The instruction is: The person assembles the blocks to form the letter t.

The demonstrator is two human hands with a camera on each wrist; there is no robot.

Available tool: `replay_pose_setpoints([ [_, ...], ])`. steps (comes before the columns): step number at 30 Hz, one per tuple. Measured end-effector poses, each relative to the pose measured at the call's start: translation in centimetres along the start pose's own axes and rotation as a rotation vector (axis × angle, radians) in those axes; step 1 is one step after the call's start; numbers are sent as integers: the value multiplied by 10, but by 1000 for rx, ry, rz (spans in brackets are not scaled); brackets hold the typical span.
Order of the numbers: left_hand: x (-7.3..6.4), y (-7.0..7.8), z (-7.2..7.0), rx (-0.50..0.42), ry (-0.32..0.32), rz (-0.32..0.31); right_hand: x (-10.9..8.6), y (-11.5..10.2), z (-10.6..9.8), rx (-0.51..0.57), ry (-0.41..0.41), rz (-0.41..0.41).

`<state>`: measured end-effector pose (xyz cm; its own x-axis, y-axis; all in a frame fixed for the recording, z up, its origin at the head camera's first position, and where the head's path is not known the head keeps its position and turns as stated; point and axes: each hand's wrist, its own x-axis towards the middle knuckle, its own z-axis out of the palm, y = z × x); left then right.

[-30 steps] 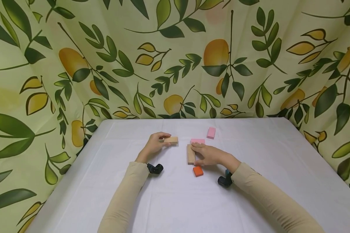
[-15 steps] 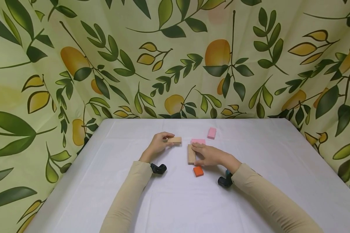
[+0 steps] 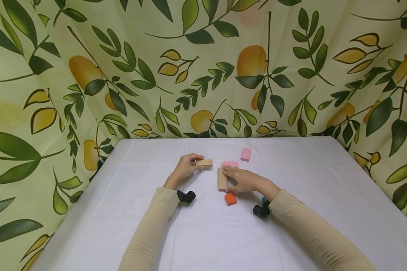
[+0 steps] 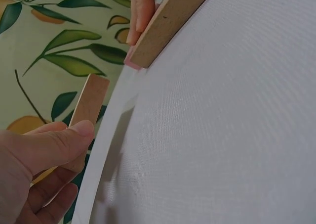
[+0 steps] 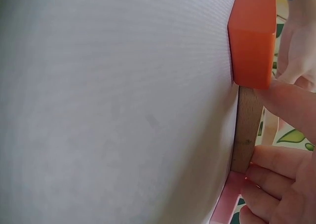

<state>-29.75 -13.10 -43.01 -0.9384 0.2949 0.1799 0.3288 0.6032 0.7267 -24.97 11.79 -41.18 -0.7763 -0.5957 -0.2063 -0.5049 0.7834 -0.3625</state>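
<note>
My left hand (image 3: 184, 168) pinches a plain wooden block (image 3: 204, 163) between thumb and fingers; the left wrist view shows this block (image 4: 89, 100) lifted off the cloth, its shadow below. A second wooden block (image 3: 222, 180) lies lengthwise on the table to its right. Against that block rests my right hand (image 3: 245, 180), fingers at its far end beside a pink block (image 3: 230, 164), which the hand partly covers. In the right wrist view my thumb lies by the near end of the wooden block (image 5: 246, 130), close to an orange block (image 5: 253, 41).
Another pink block (image 3: 245, 154) lies apart at the back. A white cloth (image 3: 203, 233) covers the table, and a leaf-and-fruit patterned curtain (image 3: 203, 75) hangs behind its far edge. Black wrist cameras (image 3: 186, 196) sit near both cuffs.
My left hand has shifted a little to the right with its wooden block, nearer the wooden block on the table. The right hand and the other blocks keep their places.
</note>
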Motion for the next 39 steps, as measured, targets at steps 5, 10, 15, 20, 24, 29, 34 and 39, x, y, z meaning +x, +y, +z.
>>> replay_pose_setpoints([
  [5, 1, 2, 2, -1, -5, 1, 0, 0, 0, -12, 1, -11],
  [10, 1, 2, 4, -1, 0, 21, 1, 1, 0, -12, 1, -13],
  [15, 1, 2, 6, -8, 11, 27, 0, 1, 0, -2, 0, -6],
  [20, 2, 2, 7, 0, 17, 31, 1, 0, 0, 2, -2, -3],
  [24, 2, 3, 9, 4, 21, 35, 0, -1, -1, 10, -2, -3],
  [29, 3, 3, 10, 5, 20, 36, 0, -1, -1, 10, 0, -4],
  [34, 4, 5, 12, 3, 20, 37, 0, 0, 0, 17, 3, 1],
  [39, 5, 6, 13, -6, 15, 14, 0, 0, 1, 16, 9, 2],
])
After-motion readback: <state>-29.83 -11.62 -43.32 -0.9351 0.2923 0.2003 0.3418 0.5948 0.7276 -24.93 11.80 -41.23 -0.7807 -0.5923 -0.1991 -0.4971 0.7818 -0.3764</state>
